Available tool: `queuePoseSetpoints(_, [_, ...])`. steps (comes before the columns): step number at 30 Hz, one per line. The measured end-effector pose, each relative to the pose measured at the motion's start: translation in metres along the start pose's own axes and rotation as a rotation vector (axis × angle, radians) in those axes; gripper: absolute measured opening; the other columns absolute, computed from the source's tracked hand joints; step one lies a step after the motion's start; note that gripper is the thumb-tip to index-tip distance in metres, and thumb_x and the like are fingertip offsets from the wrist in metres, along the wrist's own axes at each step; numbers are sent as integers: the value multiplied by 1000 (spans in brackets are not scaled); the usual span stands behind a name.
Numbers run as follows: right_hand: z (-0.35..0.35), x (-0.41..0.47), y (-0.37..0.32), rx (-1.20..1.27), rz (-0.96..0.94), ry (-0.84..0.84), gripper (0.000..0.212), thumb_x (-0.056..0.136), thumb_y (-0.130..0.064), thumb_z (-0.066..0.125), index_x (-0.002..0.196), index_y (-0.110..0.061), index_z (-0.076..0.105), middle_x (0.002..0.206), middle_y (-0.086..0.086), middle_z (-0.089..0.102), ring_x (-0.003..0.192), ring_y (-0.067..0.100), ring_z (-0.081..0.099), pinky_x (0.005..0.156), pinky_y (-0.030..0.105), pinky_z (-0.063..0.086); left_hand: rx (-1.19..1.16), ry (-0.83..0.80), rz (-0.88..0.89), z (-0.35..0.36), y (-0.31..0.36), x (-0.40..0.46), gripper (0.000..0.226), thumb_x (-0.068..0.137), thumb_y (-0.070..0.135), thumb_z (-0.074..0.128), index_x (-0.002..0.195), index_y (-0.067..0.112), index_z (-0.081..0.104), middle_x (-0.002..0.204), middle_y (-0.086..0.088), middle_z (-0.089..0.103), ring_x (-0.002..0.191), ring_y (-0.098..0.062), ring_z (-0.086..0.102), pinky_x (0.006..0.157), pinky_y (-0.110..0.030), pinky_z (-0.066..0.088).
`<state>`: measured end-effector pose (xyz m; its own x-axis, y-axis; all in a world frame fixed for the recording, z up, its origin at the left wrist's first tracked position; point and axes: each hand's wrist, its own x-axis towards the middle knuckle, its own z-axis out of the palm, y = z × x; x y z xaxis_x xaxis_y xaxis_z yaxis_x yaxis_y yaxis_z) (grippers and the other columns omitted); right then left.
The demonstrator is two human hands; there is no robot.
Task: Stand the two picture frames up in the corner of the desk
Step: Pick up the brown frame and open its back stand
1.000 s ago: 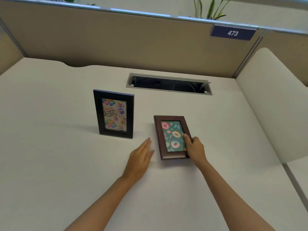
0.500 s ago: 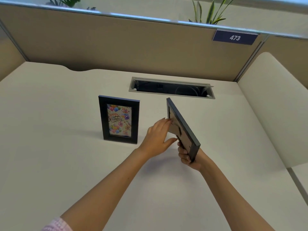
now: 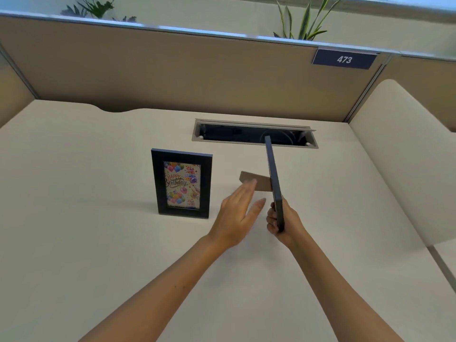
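Our right hand (image 3: 283, 222) grips the lower end of the second picture frame (image 3: 274, 183), fingers curled on its left face and the rest of the hand wrapped behind it, so the frame is held up off the desk (image 3: 86, 243) and turned edge-on to us; we see only its thin dark side, running from the hand up toward the cable slot (image 3: 254, 133), and cannot tell what picture it carries. A brown cardboard easel flap (image 3: 255, 181) swings out from the frame's left face, standing away from the back. Our left hand (image 3: 240, 213) is open and holds nothing, fingers spread and extended, its fingertips just at the lower edge of that flap; the blur there keeps us from saying whether they touch it. Just to the left of that hand, the black picture frame (image 3: 182, 183) with the balloon "Happy Birthday" print already stands upright on the desk, facing us, in the middle of the surface and well apart from the back corner. Behind both frames the cable slot sits open in the desk, near the beige partition wall (image 3: 172, 75). A blue number plate (image 3: 344, 60) reading 473 hangs at the partition's upper right, and green plant leaves (image 3: 301, 18) rise beyond its top rail.
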<state>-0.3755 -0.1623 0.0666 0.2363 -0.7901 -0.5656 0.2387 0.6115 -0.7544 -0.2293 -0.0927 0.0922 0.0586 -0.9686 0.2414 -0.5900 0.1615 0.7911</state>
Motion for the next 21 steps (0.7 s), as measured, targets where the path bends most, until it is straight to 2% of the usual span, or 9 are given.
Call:
queuePoseSetpoints(3, [10, 0, 0, 12, -25, 86, 42, 94, -50, 48, 78, -16, 65, 49, -1, 58, 40, 11, 52, 41, 23, 44, 55, -79, 96, 5, 18, -8, 60, 89, 63, 34, 136, 26, 40, 136, 0, 56, 124, -11, 49, 106, -33, 39])
queuePoseSetpoints(5, [16, -2, 4, 3, -44, 70, 42, 95, -51, 44, 94, -16, 68, 55, -1, 64, 51, 11, 60, 51, 24, 51, 90, 51, 64, 8, 28, -3, 52, 89, 56, 46, 122, 17, 51, 111, -4, 69, 97, -18, 65, 89, -37, 54])
queuePoseSetpoints(8, [23, -7, 5, -118, -94, -63, 48, 96, -54, 39, 116, -18, 65, 86, 8, 69, 80, 21, 63, 75, 35, 52, 73, 209, -34, 3, 36, 13, 39, 89, 42, 54, 116, 13, 52, 103, -8, 72, 85, -21, 70, 71, -37, 60])
queuePoseSetpoints(10, [24, -15, -2, -328, -75, -96, 53, 94, -58, 39, 113, -16, 65, 90, 6, 71, 80, 20, 65, 69, 31, 54, 88, 230, -37, -6, 38, 26, 34, 91, 35, 54, 117, 13, 51, 105, -9, 71, 86, -22, 70, 67, -35, 61])
queuePoseSetpoints(13, [22, -24, -17, -603, -56, 68, 50, 93, -54, 46, 110, -9, 57, 98, 11, 68, 76, 21, 65, 60, 27, 51, 159, 215, 66, -25, 41, 44, 24, 92, 29, 54, 110, 13, 54, 102, -8, 71, 84, -22, 69, 62, -33, 61])
queuePoseSetpoints(15, [16, -25, -26, -581, -196, 280, 42, 90, -39, 60, 114, -6, 47, 112, 19, 62, 85, 26, 63, 67, 34, 52, 215, 177, 114, -36, 42, 55, 20, 91, 28, 54, 104, 12, 55, 95, -8, 70, 79, -23, 67, 57, -35, 58])
queuePoseSetpoints(17, [9, -26, -38, -656, -463, 425, 58, 81, -30, 72, 123, -9, 38, 125, 20, 51, 104, 30, 55, 86, 42, 48, 281, 121, 169, -44, 44, 63, 20, 90, 27, 54, 103, 12, 56, 90, -7, 70, 75, -23, 65, 53, -29, 49])
queuePoseSetpoints(19, [3, -26, -49, -870, -664, 430, 74, 75, -29, 78, 133, -15, 34, 130, 12, 44, 115, 25, 46, 98, 44, 39, 310, 28, 224, -50, 47, 70, 22, 90, 27, 56, 106, 13, 57, 90, -6, 69, 75, -22, 64, 52, -22, 41])
queuePoseSetpoints(21, [1, -26, -59, -949, -657, 256, 67, 77, -30, 77, 133, -20, 41, 125, 3, 53, 114, 20, 49, 96, 41, 42, 314, -65, 264, -56, 52, 77, 24, 89, 30, 57, 107, 14, 57, 91, -5, 69, 76, -22, 63, 55, -25, 44])
